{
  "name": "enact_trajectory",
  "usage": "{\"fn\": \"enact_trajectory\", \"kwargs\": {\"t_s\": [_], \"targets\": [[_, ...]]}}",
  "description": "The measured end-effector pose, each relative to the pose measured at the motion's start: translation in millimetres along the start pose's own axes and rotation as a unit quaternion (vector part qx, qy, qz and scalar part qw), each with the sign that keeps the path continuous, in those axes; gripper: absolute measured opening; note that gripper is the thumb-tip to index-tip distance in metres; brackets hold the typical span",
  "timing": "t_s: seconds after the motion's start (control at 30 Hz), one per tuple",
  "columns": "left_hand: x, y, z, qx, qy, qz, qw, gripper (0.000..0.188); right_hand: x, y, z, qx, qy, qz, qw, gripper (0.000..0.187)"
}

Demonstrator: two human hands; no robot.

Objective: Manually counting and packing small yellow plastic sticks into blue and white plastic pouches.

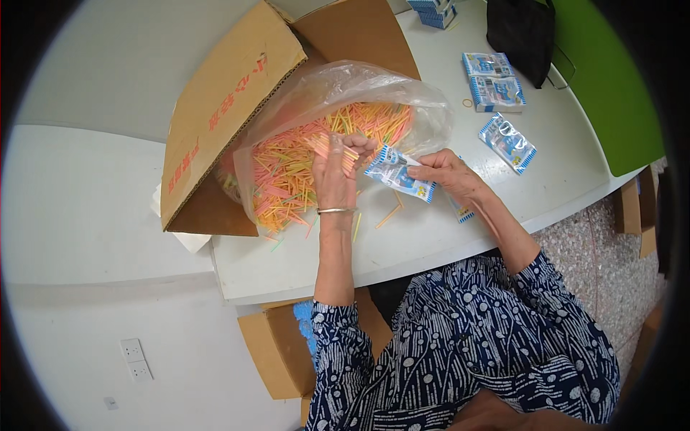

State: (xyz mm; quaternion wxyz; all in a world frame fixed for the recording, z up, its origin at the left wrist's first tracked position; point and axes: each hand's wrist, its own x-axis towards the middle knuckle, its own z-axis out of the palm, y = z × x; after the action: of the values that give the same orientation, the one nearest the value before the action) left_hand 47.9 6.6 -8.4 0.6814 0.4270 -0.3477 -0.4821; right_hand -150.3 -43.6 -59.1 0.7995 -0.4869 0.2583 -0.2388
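My left hand (335, 172), wearing a bangle at the wrist, is closed around a small bundle of thin pastel sticks (350, 158). It is just above a loose heap of pink, yellow, orange and green sticks (284, 176). The heap spills out of a clear plastic bag (352, 75) lying in a tipped cardboard box (230, 100). Between the thumb and fingers of my right hand (449, 174) is a blue-and-white printed packet (404, 174). Its left end comes close to my left fingers. Whether its mouth is open I cannot tell.
Stacked packets (496, 82) bound together lie on the white table (431, 237) to the right, with a single packet (508, 144) nearer. A rubber band (467, 103) and a black bag (521, 36) are by them. A few stray sticks (389, 217) lie near the front edge.
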Motion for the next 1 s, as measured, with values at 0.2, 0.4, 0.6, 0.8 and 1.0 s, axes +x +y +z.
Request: {"fn": "enact_trajectory", "kwargs": {"t_s": [0.2,0.4,0.6,0.8,1.0], "targets": [[-11.8,6.5,29.6,0.067,-0.037,-0.006,0.997,0.030,-5.1,0.7,-2.8,0.046,-0.043,0.040,0.997,0.026],[-19.8,-2.3,40.0,0.004,-0.030,0.039,0.999,0.038,-9.3,-2.8,-4.6,0.111,-0.079,0.078,0.988,0.030],[-27.7,-12.6,46.0,0.079,-0.007,0.069,0.994,0.031,-14.1,-1.1,-7.5,0.126,-0.067,0.053,0.988,0.029],[-38.1,-16.5,41.1,0.136,-0.062,0.026,0.988,0.027,-15.5,5.5,-7.4,0.038,-0.060,0.003,0.997,0.029],[-39.6,-14.1,26.5,0.160,-0.136,0.065,0.975,0.026,-17.1,6.6,-0.1,0.017,-0.059,-0.028,0.998,0.028]]}}
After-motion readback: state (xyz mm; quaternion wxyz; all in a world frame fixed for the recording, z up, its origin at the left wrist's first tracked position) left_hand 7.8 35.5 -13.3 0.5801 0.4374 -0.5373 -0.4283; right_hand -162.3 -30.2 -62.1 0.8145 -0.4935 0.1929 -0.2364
